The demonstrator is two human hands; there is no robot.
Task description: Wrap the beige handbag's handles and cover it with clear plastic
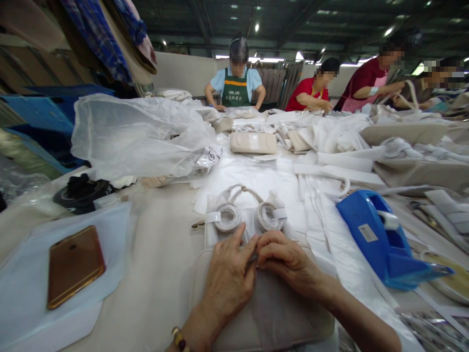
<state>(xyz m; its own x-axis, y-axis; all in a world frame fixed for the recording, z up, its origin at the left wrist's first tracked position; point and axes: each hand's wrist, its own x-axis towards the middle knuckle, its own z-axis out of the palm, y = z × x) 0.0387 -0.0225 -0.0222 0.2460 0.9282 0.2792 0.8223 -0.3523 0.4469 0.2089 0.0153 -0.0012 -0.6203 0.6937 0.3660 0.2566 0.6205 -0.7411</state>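
A beige handbag (293, 313) lies flat on the table in front of me, its flap edge towards me. Above it, two strap coils (227, 218) wrapped in white material rest on the upper part, joined by a thin curved strap (245, 188). My left hand (230, 269) lies on the bag with its fingers stretched out, the index tip near the left coil. Meeting it at the bag's middle, my right hand (284, 256) has its fingers curled in a pinch. A small greyish bit shows between the hands; what it is I cannot make out.
A blue tape dispenser (377, 239) stands at right. On the left, a gold phone (76, 266) lies on pale sheets, with a black tape roll (84, 193) behind. A large clear plastic bag (139, 137), white wrapping and a beige purse (252, 143) lie farther back. Several people work opposite.
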